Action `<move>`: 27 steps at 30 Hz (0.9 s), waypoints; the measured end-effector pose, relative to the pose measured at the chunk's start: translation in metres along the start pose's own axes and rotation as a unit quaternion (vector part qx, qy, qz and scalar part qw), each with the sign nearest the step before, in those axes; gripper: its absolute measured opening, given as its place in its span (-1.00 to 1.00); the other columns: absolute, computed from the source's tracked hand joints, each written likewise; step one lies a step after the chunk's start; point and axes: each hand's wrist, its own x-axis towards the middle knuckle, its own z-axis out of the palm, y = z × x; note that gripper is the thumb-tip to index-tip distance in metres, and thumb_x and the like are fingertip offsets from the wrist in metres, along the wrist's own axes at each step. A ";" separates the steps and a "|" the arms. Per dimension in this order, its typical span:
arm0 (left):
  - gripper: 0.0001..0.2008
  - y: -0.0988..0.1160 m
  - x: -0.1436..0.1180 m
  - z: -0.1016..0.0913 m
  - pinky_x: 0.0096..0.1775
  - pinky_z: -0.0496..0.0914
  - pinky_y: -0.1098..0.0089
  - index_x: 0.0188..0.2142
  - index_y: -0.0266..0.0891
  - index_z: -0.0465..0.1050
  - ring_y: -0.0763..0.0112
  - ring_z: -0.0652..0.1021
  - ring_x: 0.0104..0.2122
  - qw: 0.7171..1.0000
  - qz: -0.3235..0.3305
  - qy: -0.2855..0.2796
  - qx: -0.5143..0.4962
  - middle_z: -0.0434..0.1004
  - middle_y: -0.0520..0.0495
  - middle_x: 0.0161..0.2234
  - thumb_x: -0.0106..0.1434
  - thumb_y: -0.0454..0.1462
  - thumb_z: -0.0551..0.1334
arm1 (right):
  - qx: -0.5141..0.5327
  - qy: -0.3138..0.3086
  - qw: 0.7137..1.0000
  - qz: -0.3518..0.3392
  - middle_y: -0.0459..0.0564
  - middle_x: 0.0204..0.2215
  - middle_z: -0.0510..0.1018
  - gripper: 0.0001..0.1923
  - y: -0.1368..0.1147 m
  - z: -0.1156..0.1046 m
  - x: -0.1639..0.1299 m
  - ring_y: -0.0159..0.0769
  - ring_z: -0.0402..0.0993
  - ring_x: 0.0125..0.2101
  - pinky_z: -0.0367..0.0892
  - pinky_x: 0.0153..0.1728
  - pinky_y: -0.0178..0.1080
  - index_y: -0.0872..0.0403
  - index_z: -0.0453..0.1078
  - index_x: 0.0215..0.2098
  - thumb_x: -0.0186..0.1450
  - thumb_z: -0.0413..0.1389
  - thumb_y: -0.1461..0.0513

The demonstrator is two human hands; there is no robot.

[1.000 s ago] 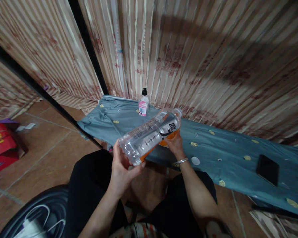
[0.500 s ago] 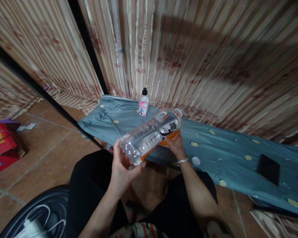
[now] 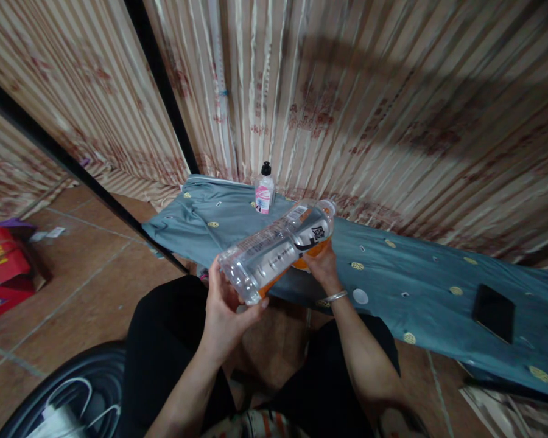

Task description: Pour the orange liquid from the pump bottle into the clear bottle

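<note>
A large clear plastic bottle (image 3: 278, 249) with a silver, black and orange label lies tilted in the air between my hands, its neck up to the right. My left hand (image 3: 226, 310) cups the bottle's base, thumb below and fingers on the far side. Round the lower side near the neck, my right hand (image 3: 322, 264) is closed on the bottle, its fingertips mostly hidden. Something orange (image 3: 300, 264) shows beneath the bottle beside my right hand; I cannot tell what it is. Behind stands a small clear bottle (image 3: 263, 193) with a black cap and pink label.
A narrow bench with a teal cloth (image 3: 393, 274) runs across in front of my knees. On it lie a dark phone (image 3: 494, 312) and a white disc (image 3: 360, 296). A black pole (image 3: 164, 91), a red box (image 3: 4, 267) and a black round tub (image 3: 27, 401) are at the left.
</note>
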 end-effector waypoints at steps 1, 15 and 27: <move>-0.01 0.000 0.000 0.000 -0.07 0.63 0.24 0.21 -0.14 0.29 -0.03 0.65 0.10 1.000 0.000 0.000 0.001 0.57 -0.24 0.12 -0.17 -0.16 0.68 | 0.003 0.003 1.000 -0.005 0.17 -0.04 0.67 -0.23 0.001 0.000 0.000 0.11 0.66 -0.04 0.56 0.06 0.21 0.02 0.29 0.12 0.02 0.36 -0.04; 0.00 0.001 -0.001 0.000 -0.08 0.63 0.23 0.23 -0.13 0.31 -0.04 0.65 0.09 1.000 -0.008 0.005 0.010 0.57 -0.24 0.12 -0.17 -0.15 0.69 | 0.022 0.005 1.000 -0.006 0.12 -0.05 0.68 -0.26 -0.001 0.000 0.000 0.04 0.68 -0.09 0.58 0.01 0.17 -0.01 0.30 0.10 0.04 0.37 -0.07; -0.01 -0.001 -0.001 0.000 -0.05 0.63 0.23 0.22 -0.13 0.30 -0.03 0.64 0.12 1.000 -0.008 0.003 0.002 0.57 -0.25 0.15 -0.16 -0.16 0.68 | 0.038 -0.003 0.999 0.007 0.22 -0.02 0.67 -0.25 -0.009 -0.002 -0.002 0.12 0.67 -0.06 0.55 0.08 0.25 0.07 0.32 0.12 0.02 0.37 0.03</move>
